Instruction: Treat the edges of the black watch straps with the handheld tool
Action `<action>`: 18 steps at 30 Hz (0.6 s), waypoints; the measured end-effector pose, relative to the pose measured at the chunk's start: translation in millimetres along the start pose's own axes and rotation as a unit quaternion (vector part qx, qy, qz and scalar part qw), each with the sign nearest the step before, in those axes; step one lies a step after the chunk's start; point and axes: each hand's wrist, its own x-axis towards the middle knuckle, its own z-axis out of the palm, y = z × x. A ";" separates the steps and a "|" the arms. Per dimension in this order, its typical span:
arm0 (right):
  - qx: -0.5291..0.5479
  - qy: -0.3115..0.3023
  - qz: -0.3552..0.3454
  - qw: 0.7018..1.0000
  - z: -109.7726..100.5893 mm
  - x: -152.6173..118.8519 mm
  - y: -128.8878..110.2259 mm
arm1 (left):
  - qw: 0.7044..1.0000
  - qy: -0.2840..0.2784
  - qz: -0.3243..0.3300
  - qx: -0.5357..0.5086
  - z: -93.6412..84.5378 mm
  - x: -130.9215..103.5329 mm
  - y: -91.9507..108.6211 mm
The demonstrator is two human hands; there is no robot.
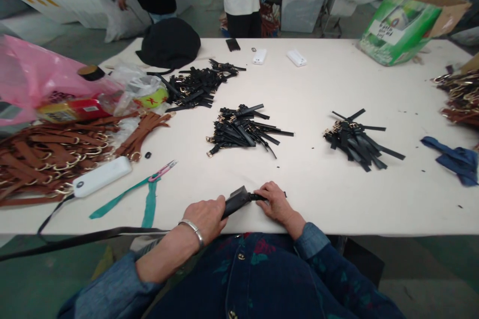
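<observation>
My left hand (205, 219), with a silver bangle at the wrist, is closed around a thick black piece with a boxy end (236, 201); its exact kind I cannot make out. My right hand (275, 203) pinches a small black strap (258, 196) that meets the far end of that piece. Both hands are just above the table's near edge. Ahead of them lies a pile of short black straps with gold buckles (239, 129). A smaller bunch of black straps (355, 139) is to the right, and another black strap heap (198, 84) lies farther back left.
Brown straps with metal rings (48, 154), a white power bank (103, 177) and pink thread snips (162, 171) with green ribbon occupy the left. A black cap (172, 42), green box (400, 27) and blue cloth (454, 159) lie around the white table (299, 94). Two people stand beyond.
</observation>
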 end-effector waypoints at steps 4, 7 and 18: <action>0.000 0.002 0.000 1.000 1.3 -1.0 2.3 | 1.000 0.012 0.020 0.018 -2.8 -2.2 11.5; 0.005 0.006 -0.001 1.000 2.2 -1.5 1.4 | 0.999 0.009 0.026 0.020 -5.9 -0.9 18.4; 0.043 0.051 -0.006 0.998 4.1 -1.4 4.4 | 0.999 0.028 0.006 -0.023 3.0 12.9 6.5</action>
